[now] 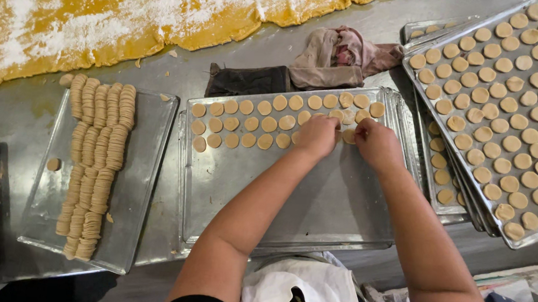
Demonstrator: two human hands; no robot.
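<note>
Both hands work over the middle tray (pixel 316 198), which lies on the metal desk (pixel 238 48). The left hand (pixel 317 135) is curled, its fingers bent down onto the tray among the dough discs (pixel 252 123); whether it grips one cannot be told. The right hand (pixel 375 143) sits just beside it, fingers pinched together at a disc (pixel 349 136) lying between the two hands. The discs fill only the far part of this tray in three rows; the near part is bare. To the left, another tray (pixel 147 180) holds long stacked rows of discs (pixel 94 164). To the right, a full tray (pixel 511 117) rests tilted on top of other trays. Beyond lie crumpled cloths (pixel 332 61) and a floured sheet of yellow dough (pixel 102 13).
</note>
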